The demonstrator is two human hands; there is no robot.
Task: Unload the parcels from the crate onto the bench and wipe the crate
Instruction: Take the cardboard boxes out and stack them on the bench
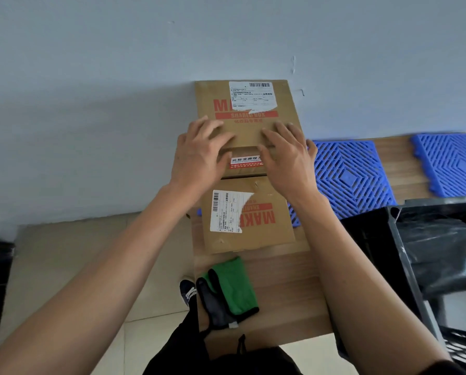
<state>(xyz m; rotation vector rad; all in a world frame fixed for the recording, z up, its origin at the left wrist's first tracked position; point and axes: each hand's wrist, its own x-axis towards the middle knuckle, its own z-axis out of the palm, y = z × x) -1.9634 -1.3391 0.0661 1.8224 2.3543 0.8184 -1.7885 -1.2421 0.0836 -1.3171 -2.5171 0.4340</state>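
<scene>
Both hands, left hand [199, 155] & right hand [287, 158], lie flat w/ fingers spread on upper parcel [251, 131], stacked on lower parcel [246, 215] on bench [283, 288]. Green cloth [234, 285] just in front; black crate [405, 266] at right.

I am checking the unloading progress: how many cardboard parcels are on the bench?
2. The far parcel stands against the wall under both hands; the near parcel lies flat before it. Others may be hidden.
</scene>
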